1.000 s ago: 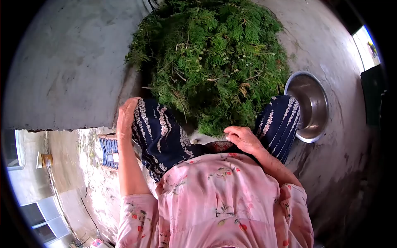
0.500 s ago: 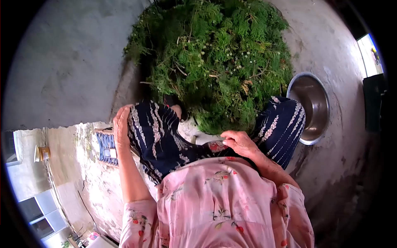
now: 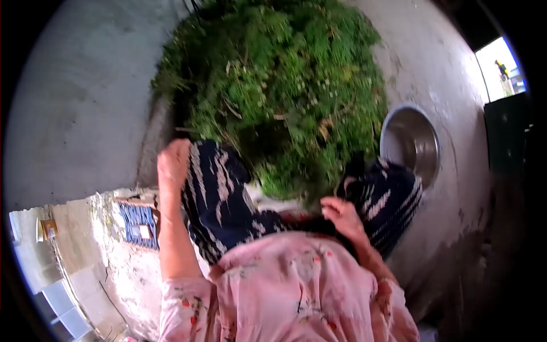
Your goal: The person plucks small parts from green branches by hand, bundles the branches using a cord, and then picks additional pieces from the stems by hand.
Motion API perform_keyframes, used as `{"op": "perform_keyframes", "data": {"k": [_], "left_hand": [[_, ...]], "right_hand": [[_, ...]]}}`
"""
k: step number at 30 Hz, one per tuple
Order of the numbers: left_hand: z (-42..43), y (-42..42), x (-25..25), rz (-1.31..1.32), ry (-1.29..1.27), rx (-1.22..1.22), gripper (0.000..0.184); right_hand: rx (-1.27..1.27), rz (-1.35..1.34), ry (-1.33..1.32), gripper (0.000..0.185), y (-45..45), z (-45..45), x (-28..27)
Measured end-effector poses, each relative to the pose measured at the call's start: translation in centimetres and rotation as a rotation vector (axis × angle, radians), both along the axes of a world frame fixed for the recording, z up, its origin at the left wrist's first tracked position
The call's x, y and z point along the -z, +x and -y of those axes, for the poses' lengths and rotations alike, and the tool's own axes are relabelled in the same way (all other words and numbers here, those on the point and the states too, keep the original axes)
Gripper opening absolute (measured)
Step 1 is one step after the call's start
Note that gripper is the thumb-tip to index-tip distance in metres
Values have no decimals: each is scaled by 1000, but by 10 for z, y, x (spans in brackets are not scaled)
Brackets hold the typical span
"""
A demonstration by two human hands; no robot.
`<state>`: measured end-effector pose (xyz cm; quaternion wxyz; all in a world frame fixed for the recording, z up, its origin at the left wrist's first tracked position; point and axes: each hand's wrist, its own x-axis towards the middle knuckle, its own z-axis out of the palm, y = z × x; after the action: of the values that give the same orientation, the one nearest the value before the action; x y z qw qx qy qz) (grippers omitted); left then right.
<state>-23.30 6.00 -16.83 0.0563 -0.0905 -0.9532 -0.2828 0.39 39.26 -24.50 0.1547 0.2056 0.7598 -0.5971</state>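
My left hand (image 3: 173, 162) rests against the outer side of my left knee, on the dark patterned trousers (image 3: 219, 191). Its fingers are bent over the knee and blurred, so whether they grip the cloth does not show. Above my right thigh, my right hand (image 3: 343, 218) hangs with loosely bent fingers a little apart and nothing in them. A large heap of green conifer sprigs (image 3: 296, 85), mixed with twigs and small pale cones, lies in front of my spread knees.
A metal basin (image 3: 424, 142) stands on the concrete floor (image 3: 421, 62) beside my right knee. To the left rises a grey slab or wall (image 3: 85, 102). A blue woven item (image 3: 134, 225) with a wooden edge lies by my left arm.
The view has shifted, with the heap and basin now further left. My right hand has lifted off my lap and drawn toward my right thigh. My left hand stays at the knee.
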Motion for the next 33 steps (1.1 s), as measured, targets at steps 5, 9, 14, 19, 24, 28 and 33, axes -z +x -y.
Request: {"op": "perform_keyframes", "data": {"k": [5, 9, 14, 19, 24, 28, 33], "left_hand": [[-51, 15, -14, -339, -253, 293, 13], [-116, 44, 16, 37, 52, 353, 16], [-128, 63, 109, 526, -17, 495, 19], [-85, 86, 263, 1039, -412, 244, 23], [-82, 128, 303, 1176, -410, 320, 29], [-76, 138, 303, 1160, -397, 351, 31], [-76, 128, 263, 1299, -623, 254, 31]], "right_hand": [[-211, -2, 4, 26, -24, 4, -15], [-175, -17, 33, 24, -35, 4, -10], [-289, -103, 68, 25, -37, 6, 7], [-330, -14, 12, 23, -31, 12, 11], [-317, -29, -7, 22, -27, 4, 29], [-336, -9, 9, 23, -35, 5, 35], [-240, -104, 65, 21, -34, 4, 45]]}}
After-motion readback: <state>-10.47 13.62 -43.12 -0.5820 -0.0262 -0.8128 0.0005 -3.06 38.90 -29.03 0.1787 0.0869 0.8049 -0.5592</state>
